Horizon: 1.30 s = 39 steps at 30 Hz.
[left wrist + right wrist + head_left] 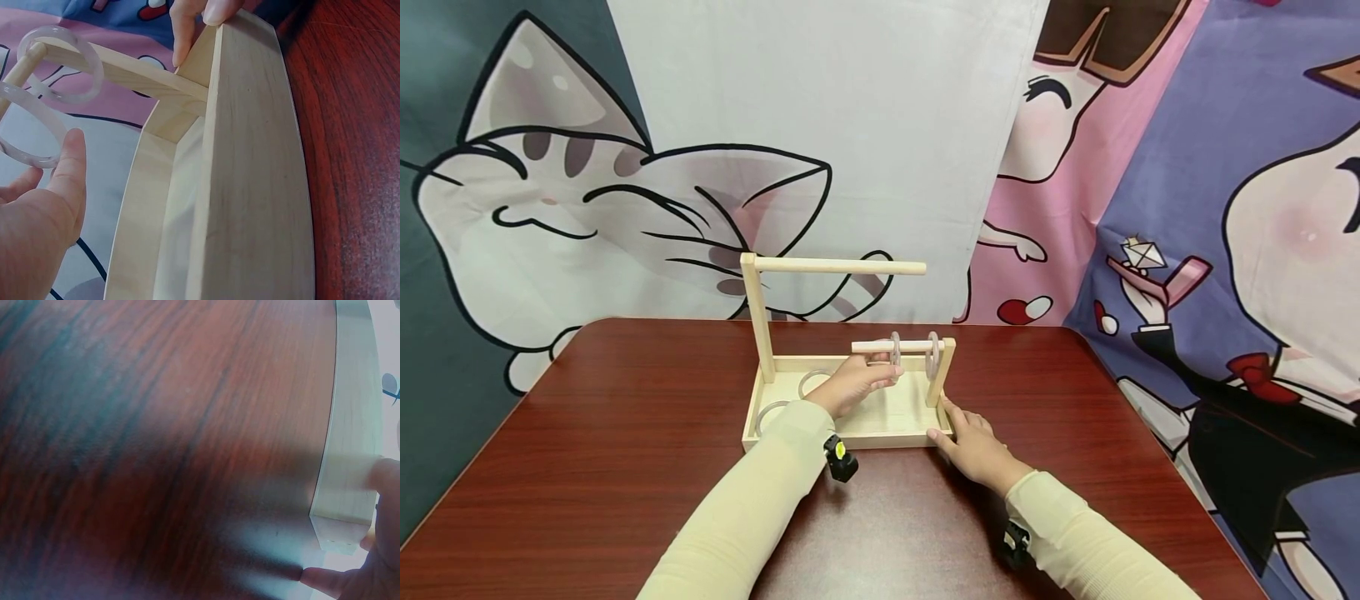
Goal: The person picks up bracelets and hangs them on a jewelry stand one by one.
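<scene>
A light wooden bangle stand sits on the table, with a shallow tray, a tall post and a short one. My left hand reaches over the tray and pinches a pale translucent bangle, which hangs round the lower rod. Another bangle hangs on that rod, closer to the short post. At the tray's right front corner, my right hand grips the stand, its thumb on the front wall and its fingers round the side.
Two more bangles lean inside the tray's left part, a rear bangle and a front bangle. An upper rod juts rightward from the tall post. The dark red table ends at a printed cloth behind.
</scene>
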### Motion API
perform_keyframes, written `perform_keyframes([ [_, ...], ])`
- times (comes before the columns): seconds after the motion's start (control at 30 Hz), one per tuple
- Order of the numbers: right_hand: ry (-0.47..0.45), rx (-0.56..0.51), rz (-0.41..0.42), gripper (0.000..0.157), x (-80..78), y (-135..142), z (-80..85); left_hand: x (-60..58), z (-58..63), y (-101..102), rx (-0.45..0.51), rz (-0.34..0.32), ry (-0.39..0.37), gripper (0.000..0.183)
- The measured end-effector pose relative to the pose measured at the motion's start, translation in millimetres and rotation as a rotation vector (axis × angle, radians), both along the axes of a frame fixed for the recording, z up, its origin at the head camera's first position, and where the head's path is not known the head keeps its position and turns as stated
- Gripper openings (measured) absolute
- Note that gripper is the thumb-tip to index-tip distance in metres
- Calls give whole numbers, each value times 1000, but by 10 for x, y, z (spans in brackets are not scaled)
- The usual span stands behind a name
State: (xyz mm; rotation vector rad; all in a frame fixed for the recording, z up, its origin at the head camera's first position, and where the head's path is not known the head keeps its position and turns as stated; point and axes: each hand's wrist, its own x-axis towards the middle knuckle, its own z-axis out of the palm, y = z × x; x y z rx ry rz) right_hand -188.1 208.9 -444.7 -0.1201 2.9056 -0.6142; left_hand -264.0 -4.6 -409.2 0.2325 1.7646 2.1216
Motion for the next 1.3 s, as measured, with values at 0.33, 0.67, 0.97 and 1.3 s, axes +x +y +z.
perform_keyframes([
  [0.33, 3, -10, 6, 66, -1, -3, 21, -14, -30, -6, 21, -5, 8, 51],
  [0.67, 63, -68, 49, 68, -4, 16, 11, 49, 12, -196, -163, -9, 49, 84],
  [0.97, 56, -69, 34, 68, -11, 34, 12, 151, 20, -454, -448, 2, 164, 97],
  [1.3, 103, -83, 1, 73, 4, 84, 50, 324, 40, -639, -625, -27, 325, 90],
])
